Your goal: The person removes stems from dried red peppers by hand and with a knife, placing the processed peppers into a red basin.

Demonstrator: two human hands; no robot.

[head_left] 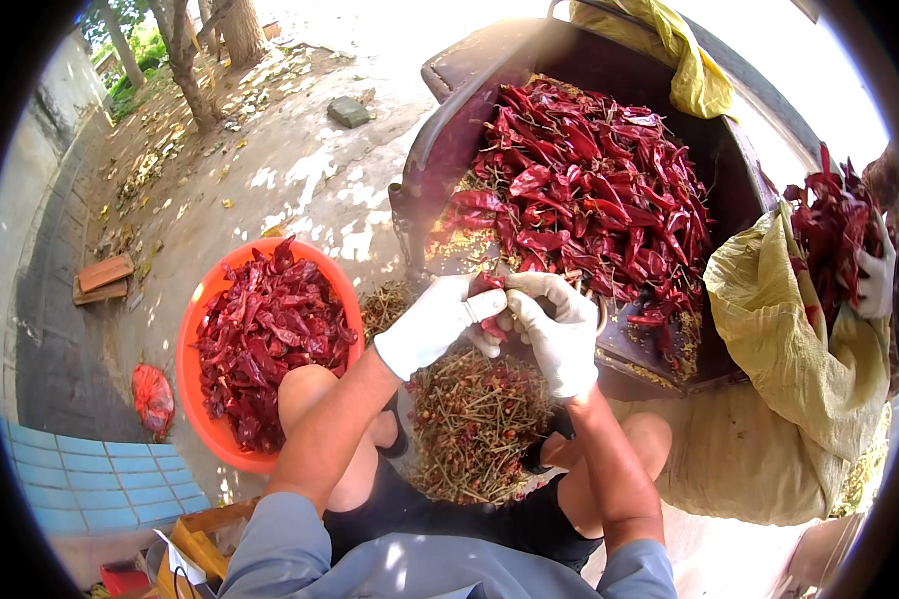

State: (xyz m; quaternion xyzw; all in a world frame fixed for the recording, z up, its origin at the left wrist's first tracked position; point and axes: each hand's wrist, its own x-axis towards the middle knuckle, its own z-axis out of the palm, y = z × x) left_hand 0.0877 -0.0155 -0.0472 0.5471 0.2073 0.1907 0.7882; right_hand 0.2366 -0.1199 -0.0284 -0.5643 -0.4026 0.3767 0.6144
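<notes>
Held at chest-front, between the left hand (438, 321) and the right hand (563, 331), both gloved in white: a red pepper (486, 284). Placed, relative to the left hand, at its fingertips, partly covered by the thumb; relative to the right hand, just left of the thumb and forefinger tips. Seen as red above and below the left thumb, with the middle hidden; cannot tell for certain whether one piece or two. If one, set with long axis running roughly away from and toward the body, lower end pointing down toward the lap; cannot tell which end bears the stem. Left: grasping the pepper between thumb and curled fingers. Right: pinching at the pepper's right side, thumb against forefinger; cannot tell whether on stem or flesh. Below the hands, between the knees: heaped stalks (479, 429). To the left: an orange basin (188, 339), filled with loose peppers (270, 339) lying in many directions. Beyond and to the right: a dark bin (711, 155), bearing a larger pile (589, 190). At far right: a yellowish sack (794, 309) and a co-worker's hand (876, 278), gloved in white, against a bunch (831, 215) of peppers.
</notes>
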